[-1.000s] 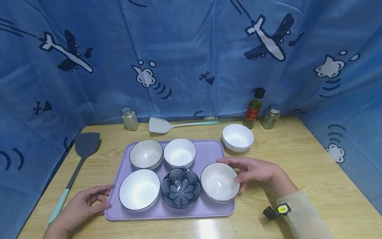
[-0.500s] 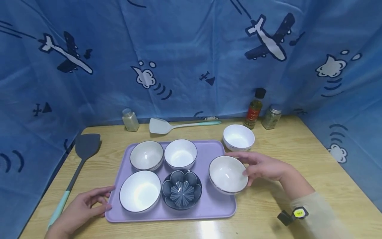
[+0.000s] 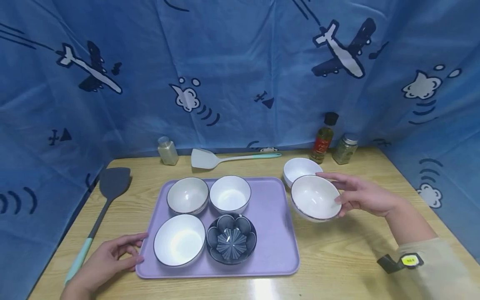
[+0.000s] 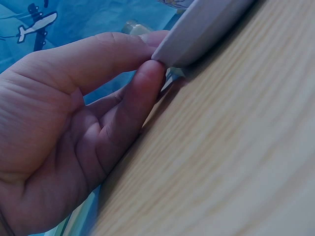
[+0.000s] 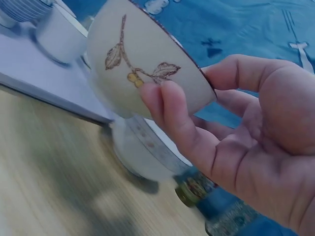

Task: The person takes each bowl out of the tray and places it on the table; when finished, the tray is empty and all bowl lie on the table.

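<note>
My right hand (image 3: 363, 196) holds a cream bowl (image 3: 315, 198) with a dark rim, clear of the table to the right of the tray. In the right wrist view a brown leaf sprig shows on the side of this bowl (image 5: 147, 64), the thumb over the rim and fingers under the wall. Behind it in the head view stands a white bowl (image 3: 298, 168), partly covered. My left hand (image 3: 112, 260) pinches the left edge of a purple tray (image 3: 271, 250); the left wrist view shows fingertips on the tray's rim (image 4: 197, 34).
On the tray are a cream bowl (image 3: 187, 196), two white bowls (image 3: 229, 193) and a dark flower-shaped bowl (image 3: 231, 239). A grey turner (image 3: 114, 183) lies left, a pale turner (image 3: 204, 159) behind. Along the back stand a sauce bottle (image 3: 322, 141) and two spice jars (image 3: 344, 150).
My right hand has lifted the cream bowl off the tray and moved it right and back, now overlapping the white bowl. My left hand has stayed at the tray's edge.
</note>
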Demonstrator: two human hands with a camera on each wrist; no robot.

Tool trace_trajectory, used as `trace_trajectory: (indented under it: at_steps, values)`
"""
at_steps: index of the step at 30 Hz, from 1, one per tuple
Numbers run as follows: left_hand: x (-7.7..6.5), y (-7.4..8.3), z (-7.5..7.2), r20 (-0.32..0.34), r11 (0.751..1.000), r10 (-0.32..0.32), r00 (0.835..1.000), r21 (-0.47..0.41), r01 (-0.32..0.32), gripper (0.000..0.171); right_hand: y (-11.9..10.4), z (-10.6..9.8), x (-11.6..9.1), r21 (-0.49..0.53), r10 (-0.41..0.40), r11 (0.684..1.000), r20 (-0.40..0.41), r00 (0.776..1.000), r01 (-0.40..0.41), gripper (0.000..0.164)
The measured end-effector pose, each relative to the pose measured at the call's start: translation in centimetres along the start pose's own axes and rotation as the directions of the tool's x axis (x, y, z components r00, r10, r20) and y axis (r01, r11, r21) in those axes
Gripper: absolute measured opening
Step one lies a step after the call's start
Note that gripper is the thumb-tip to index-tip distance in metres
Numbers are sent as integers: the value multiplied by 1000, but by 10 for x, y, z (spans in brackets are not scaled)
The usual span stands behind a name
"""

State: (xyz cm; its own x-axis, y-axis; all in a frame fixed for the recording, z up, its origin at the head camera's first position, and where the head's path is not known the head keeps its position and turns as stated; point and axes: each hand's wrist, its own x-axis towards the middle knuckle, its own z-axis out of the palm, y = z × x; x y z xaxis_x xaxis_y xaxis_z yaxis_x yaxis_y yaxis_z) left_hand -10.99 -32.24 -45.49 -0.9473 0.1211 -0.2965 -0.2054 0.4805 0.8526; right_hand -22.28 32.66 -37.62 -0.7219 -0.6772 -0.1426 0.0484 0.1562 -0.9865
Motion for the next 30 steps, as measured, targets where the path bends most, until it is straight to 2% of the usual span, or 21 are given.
trace_trajectory:
  at_steps: [4,8,13,17,21,27,30]
  values:
    - [0,1,1,-9,1000,-29,1000,4,29,70,-2,-13,-6,27,-3,1000,-48,999,4,71]
    - [2,1,1,-12,1000,-24,1000,12,24,70,-1,-25,-11,83,-20,996,-96,995,28,72]
    - [3,1,0,5,1000,-13,1000,-2,13,71,2,-40,-17,130,-16,991,-199,980,42,67]
    - [2,1,-1,11,1000,6,1000,-18,-6,70,5,-51,-19,156,20,987,-294,956,27,64]
    - [1,0,-2,22,999,28,999,-30,-27,68,8,-62,-22,179,82,984,-374,924,-15,70]
    - [3,-5,-3,15,999,37,999,-23,-37,68,13,-74,-21,228,162,971,-431,887,-67,78]
    - [3,-7,-3,12,999,47,999,-25,-47,67,18,-79,-19,246,176,967,-439,881,-71,80]
